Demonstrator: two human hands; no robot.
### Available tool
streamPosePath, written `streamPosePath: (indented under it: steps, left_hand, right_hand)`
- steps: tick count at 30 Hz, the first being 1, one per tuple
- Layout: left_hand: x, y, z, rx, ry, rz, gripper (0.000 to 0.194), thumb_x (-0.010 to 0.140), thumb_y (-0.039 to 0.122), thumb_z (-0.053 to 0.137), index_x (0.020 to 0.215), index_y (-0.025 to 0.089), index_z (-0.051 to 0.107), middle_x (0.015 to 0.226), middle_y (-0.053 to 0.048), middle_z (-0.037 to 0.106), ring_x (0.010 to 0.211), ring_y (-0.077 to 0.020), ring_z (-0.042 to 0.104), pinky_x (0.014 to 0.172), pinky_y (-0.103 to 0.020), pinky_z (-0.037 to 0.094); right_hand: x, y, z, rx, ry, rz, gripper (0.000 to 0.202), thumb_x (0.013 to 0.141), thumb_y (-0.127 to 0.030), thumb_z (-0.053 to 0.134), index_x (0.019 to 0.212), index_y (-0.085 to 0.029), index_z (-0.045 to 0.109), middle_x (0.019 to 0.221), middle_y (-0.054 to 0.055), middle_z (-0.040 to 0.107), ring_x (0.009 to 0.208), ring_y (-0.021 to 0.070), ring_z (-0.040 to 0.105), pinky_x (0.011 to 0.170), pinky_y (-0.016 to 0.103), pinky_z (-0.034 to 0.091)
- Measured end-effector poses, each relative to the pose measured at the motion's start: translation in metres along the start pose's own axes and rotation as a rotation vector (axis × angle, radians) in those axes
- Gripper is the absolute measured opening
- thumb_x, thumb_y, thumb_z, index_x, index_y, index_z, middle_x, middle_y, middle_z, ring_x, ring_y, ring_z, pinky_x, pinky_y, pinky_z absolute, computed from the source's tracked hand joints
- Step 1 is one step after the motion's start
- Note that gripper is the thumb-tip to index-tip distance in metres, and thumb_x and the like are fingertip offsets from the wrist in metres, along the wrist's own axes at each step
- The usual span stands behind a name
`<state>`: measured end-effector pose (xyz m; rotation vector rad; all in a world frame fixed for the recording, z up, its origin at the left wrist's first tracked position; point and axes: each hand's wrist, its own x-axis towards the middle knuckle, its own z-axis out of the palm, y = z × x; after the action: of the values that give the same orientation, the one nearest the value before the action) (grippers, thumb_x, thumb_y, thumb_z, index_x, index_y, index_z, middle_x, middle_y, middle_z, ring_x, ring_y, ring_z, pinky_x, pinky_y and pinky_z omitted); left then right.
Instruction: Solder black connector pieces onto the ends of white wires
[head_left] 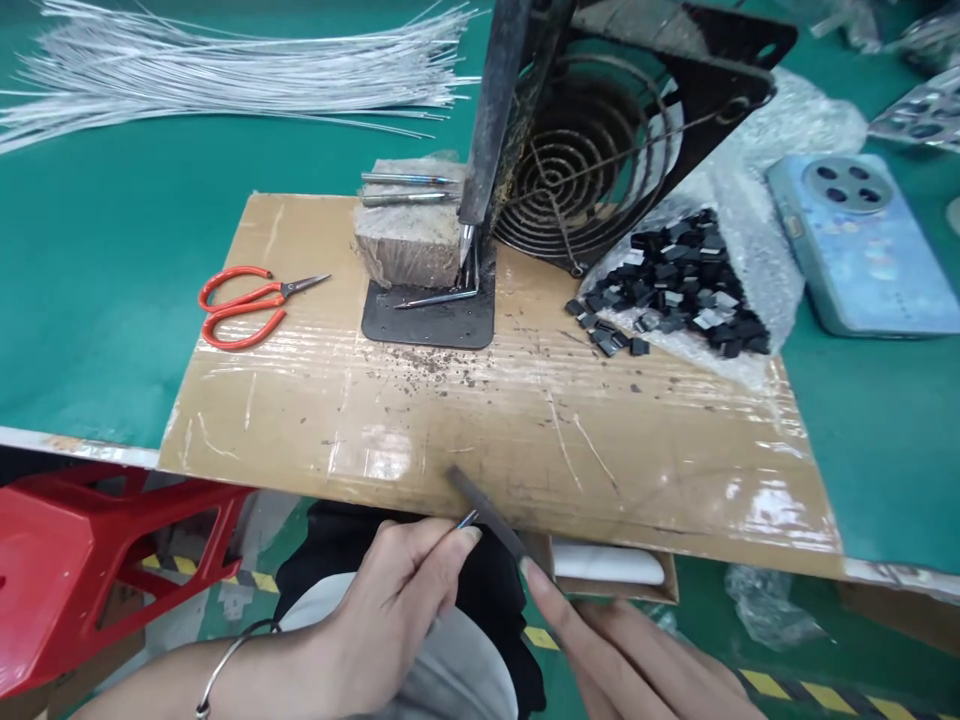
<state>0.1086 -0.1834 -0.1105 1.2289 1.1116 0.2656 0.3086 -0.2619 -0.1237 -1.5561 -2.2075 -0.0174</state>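
Observation:
My left hand (397, 610) is closed around a thin metal rod (468, 519); only its shiny, bluish tip pokes out past the thumb. In my right hand (615, 645) is a flat dark file (486, 512), gripped near its lower end with the index finger laid along it. The file slants up and left over the cardboard's front edge. Its side lies against or very close to the rod's tip; contact cannot be told for sure. Most of the rod is hidden in my left fist. Both hands are in front of the table, above my lap.
A cardboard sheet (300, 400) covers the table front, with red-handled scissors (244, 305), a grey block (405, 245) bearing metal rods, and a black fan (577, 180). Small black pieces (675, 290) spill from a bag beside a phone (870, 250). White wires (247, 65) lie behind; a red stool (60, 570) stands left.

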Motion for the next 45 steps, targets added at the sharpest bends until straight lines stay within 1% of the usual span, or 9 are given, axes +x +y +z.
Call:
streamPosePath:
  steps: [4, 10, 15, 21, 27, 32, 37, 40, 45]
  left_hand:
    - [-0.003, -0.009, 0.001, 0.042, 0.043, 0.016, 0.049, 0.106, 0.043, 0.036, 0.063, 0.020, 0.040, 0.056, 0.005, 0.039, 0.055, -0.0117, 0.036, 0.056, -0.027, 0.031]
    - [-0.008, -0.015, 0.001, 0.099, 0.136, 0.013, 0.048, 0.101, 0.050, 0.047, 0.064, 0.020, 0.049, 0.058, 0.002, 0.042, 0.058, -0.0139, 0.036, 0.055, -0.029, 0.031]
    - [-0.006, -0.009, 0.001, 0.089, 0.117, 0.012, 0.051, 0.100, 0.054, 0.046, 0.062, 0.021, 0.050, 0.056, 0.002, 0.039, 0.055, -0.0137, 0.032, 0.054, -0.030, 0.030]
    - [-0.002, -0.008, 0.002, 0.058, 0.053, 0.025, 0.049, 0.104, 0.044, 0.040, 0.062, 0.020, 0.040, 0.055, 0.005, 0.038, 0.054, -0.0110, 0.033, 0.053, -0.027, 0.027]
    - [-0.001, -0.008, 0.003, -0.074, 0.020, -0.011, 0.051, 0.104, 0.047, 0.038, 0.061, 0.021, 0.037, 0.053, 0.006, 0.035, 0.052, -0.0104, 0.030, 0.050, -0.026, 0.026]
    - [-0.004, -0.012, 0.001, 0.097, 0.042, 0.050, 0.047, 0.106, 0.041, 0.041, 0.064, 0.020, 0.036, 0.056, 0.007, 0.033, 0.054, -0.0103, 0.029, 0.054, -0.028, 0.024]
    - [-0.003, -0.013, 0.000, 0.250, 0.075, 0.118, 0.043, 0.106, 0.034, 0.042, 0.066, 0.019, 0.037, 0.060, 0.006, 0.034, 0.059, -0.0107, 0.031, 0.059, -0.028, 0.025]
    - [-0.001, -0.012, 0.001, 0.153, 0.069, 0.065, 0.045, 0.106, 0.038, 0.041, 0.065, 0.020, 0.037, 0.057, 0.007, 0.033, 0.055, -0.0103, 0.030, 0.054, -0.027, 0.025]
    - [0.001, -0.008, 0.003, -0.041, 0.034, 0.010, 0.050, 0.103, 0.047, 0.043, 0.060, 0.020, 0.039, 0.051, 0.006, 0.035, 0.049, -0.0093, 0.032, 0.048, -0.025, 0.026]
  right_hand:
    - [0.005, 0.000, 0.005, 0.004, 0.011, 0.003, 0.038, 0.101, -0.004, 0.043, 0.125, -0.018, 0.070, 0.069, -0.003, 0.067, 0.059, 0.0059, 0.064, 0.065, 0.020, 0.045]
    - [-0.006, 0.005, -0.004, 0.023, -0.109, -0.078, 0.038, 0.107, -0.021, 0.040, 0.130, -0.016, 0.069, 0.069, -0.001, 0.069, 0.054, 0.0066, 0.063, 0.058, 0.019, 0.046]
    - [0.002, 0.005, 0.004, -0.038, -0.003, -0.041, 0.050, 0.098, -0.006, 0.047, 0.146, -0.019, 0.057, 0.072, -0.002, 0.070, 0.058, 0.0071, 0.064, 0.059, 0.020, 0.045]
    - [-0.009, 0.005, 0.000, 0.005, -0.101, -0.086, 0.048, 0.098, -0.013, 0.045, 0.144, -0.020, 0.060, 0.068, -0.001, 0.069, 0.052, 0.0077, 0.063, 0.055, 0.019, 0.047]
    - [0.008, -0.002, 0.009, -0.035, 0.068, 0.008, 0.058, 0.099, -0.003, 0.043, 0.154, -0.020, 0.045, 0.063, -0.006, 0.064, 0.052, 0.0060, 0.061, 0.055, 0.022, 0.041]
    - [-0.008, 0.000, -0.004, 0.053, -0.081, -0.048, 0.041, 0.100, -0.012, 0.046, 0.138, -0.015, 0.063, 0.071, -0.002, 0.070, 0.056, 0.0063, 0.065, 0.060, 0.020, 0.047]
    - [-0.002, -0.001, 0.003, -0.010, -0.008, 0.031, 0.064, 0.096, -0.005, 0.046, 0.157, -0.024, 0.042, 0.066, -0.005, 0.067, 0.054, 0.0067, 0.064, 0.056, 0.020, 0.044]
    - [-0.004, 0.000, 0.004, -0.011, 0.013, 0.010, 0.066, 0.098, -0.005, 0.043, 0.161, -0.022, 0.030, 0.066, -0.005, 0.066, 0.053, 0.0067, 0.063, 0.055, 0.020, 0.043]
    - [-0.010, 0.001, 0.000, 0.025, -0.053, -0.049, 0.055, 0.104, -0.017, 0.044, 0.159, -0.015, 0.037, 0.069, -0.003, 0.069, 0.054, 0.0061, 0.063, 0.061, 0.018, 0.046]
